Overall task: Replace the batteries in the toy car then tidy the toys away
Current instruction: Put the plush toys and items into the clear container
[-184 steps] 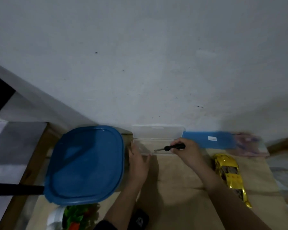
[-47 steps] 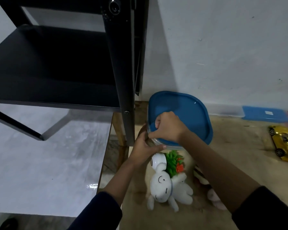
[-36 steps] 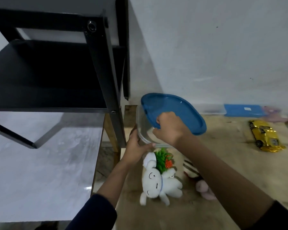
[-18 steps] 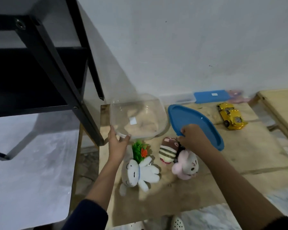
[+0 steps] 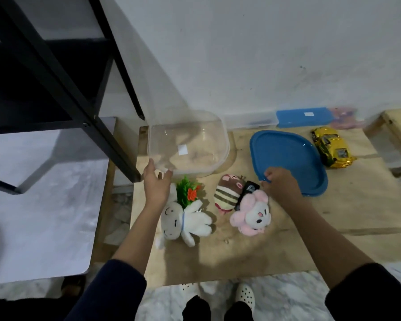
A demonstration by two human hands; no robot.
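— How were the hands placed?
— The blue lid point(image 5: 287, 158) was pinched at its near edge by the right hand point(image 5: 279, 184); the left hand point(image 5: 156, 184) lay slack at the clear tub point(image 5: 188, 144).
— And the toy car point(image 5: 331, 147)?
— Far right, beside the lid. Plush toys point(image 5: 250, 214) were best dropped in singly.

A black metal shelf frame point(image 5: 63, 89) is seen at the left against a white wall point(image 5: 241, 54), a wooden board point(image 5: 333, 228) is laid on the marble floor point(image 5: 44, 216), and white perforated shoes point(image 5: 245, 295) are visible below

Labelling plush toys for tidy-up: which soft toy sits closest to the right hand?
The pink plush, just below the right hand. The striped brown one sits further left, and the white one lies under the left hand.
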